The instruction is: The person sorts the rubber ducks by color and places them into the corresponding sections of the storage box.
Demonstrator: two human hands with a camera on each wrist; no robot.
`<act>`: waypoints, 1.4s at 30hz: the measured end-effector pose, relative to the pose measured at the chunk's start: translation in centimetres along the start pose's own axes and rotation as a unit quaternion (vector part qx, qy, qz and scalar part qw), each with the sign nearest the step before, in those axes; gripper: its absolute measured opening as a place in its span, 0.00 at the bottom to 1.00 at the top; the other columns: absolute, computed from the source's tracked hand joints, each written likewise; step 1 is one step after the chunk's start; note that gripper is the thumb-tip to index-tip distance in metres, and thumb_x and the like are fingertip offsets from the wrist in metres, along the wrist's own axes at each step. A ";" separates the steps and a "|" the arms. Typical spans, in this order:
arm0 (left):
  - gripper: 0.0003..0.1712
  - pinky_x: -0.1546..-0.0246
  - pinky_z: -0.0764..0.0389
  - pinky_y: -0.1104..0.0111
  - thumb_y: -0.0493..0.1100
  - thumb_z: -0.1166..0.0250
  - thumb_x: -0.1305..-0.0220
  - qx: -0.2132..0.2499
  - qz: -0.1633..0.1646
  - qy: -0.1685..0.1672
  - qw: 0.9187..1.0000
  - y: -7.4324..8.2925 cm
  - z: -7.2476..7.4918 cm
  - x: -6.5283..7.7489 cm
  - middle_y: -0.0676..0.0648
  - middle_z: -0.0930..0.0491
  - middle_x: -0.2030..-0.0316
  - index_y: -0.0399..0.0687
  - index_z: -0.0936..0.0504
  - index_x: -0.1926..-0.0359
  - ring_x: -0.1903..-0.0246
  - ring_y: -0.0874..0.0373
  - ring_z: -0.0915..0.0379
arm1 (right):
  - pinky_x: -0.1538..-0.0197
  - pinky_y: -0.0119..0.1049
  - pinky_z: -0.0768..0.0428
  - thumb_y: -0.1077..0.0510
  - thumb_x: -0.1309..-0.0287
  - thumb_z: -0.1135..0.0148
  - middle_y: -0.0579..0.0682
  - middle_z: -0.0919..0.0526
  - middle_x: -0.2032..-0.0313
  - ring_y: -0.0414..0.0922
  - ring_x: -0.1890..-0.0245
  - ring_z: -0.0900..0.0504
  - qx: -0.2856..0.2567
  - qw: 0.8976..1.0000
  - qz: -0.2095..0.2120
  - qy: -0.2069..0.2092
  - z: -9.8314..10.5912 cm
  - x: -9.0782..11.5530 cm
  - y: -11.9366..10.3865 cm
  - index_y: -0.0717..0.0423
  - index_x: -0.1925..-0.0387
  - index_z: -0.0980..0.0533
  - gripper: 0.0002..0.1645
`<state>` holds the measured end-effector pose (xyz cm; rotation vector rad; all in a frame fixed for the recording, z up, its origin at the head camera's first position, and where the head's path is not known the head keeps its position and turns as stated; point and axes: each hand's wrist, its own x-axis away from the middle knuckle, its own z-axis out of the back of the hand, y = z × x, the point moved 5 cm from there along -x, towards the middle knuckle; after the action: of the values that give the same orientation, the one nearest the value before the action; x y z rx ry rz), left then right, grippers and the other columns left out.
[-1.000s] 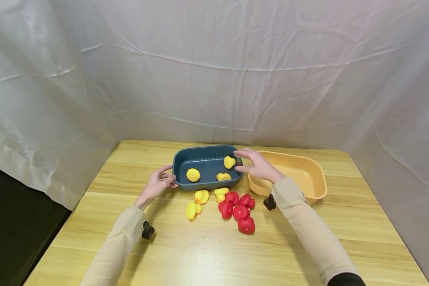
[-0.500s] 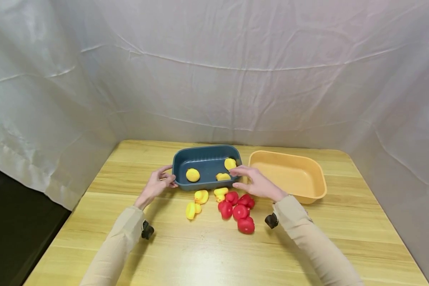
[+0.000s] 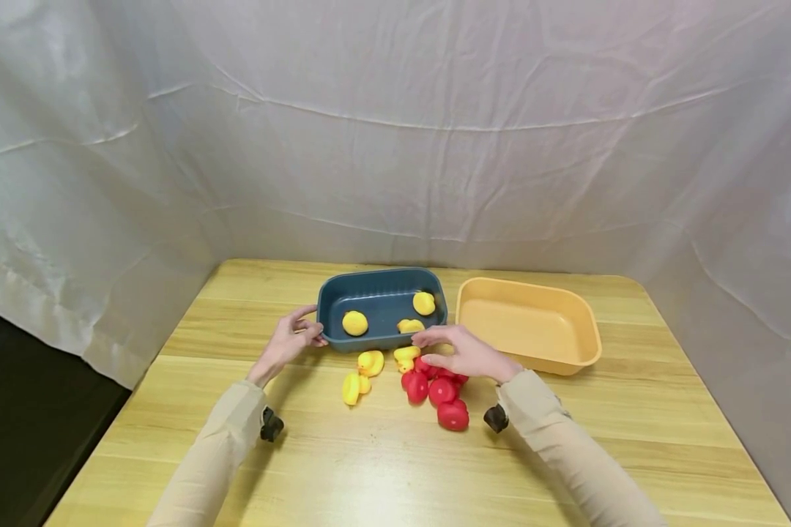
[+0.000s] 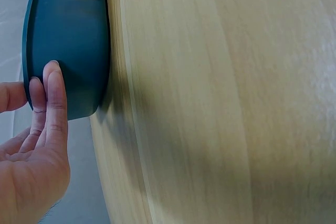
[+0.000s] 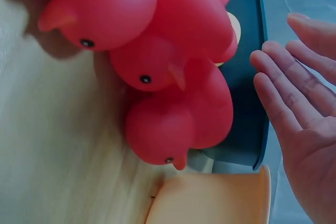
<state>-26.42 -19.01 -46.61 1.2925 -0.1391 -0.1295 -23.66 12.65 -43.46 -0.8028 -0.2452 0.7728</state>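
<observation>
A dark blue bin (image 3: 376,281) holds three yellow rubber ducks (image 3: 354,323). My left hand (image 3: 288,342) holds the bin's left end, its fingertips on the outer wall in the left wrist view. Above the red rubber ducks (image 3: 442,391), my right hand (image 3: 464,353) hovers with thumb and fingers apart and nothing between them. In the right wrist view its fingers are straight beside the bin's rim, and several red ducks (image 5: 163,129) lie close by. Just in front of the bin are three more yellow ducks (image 3: 370,363), one of them against the red cluster.
An orange bin (image 3: 527,322) with nothing in it stands right of the blue one. Both bins are on a wooden table (image 3: 646,432). Pale cloth (image 3: 395,132) hangs behind and along the sides.
My right hand has moved back toward me, from over the blue bin's right end to above the red ducks. The left hand has stayed on the bin.
</observation>
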 end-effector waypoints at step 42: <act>0.34 0.52 0.12 0.52 0.32 0.43 0.29 0.000 0.007 0.001 1.000 0.1 0.0 0.0 0.22 0.20 0.57 0.26 0.43 0.27 0.67 0.54 0.14 | 0.31 0.50 0.24 0.53 0.35 0.35 0.50 0.17 0.41 0.50 0.39 0.22 0.057 0.995 -0.004 -0.077 -2.8 -1.0 -1.2 0.57 0.38 0.23 0.25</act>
<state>-26.36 -18.94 -46.49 1.2920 -0.1467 -0.1166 -22.38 9.86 -44.47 -0.6340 -0.3388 0.8345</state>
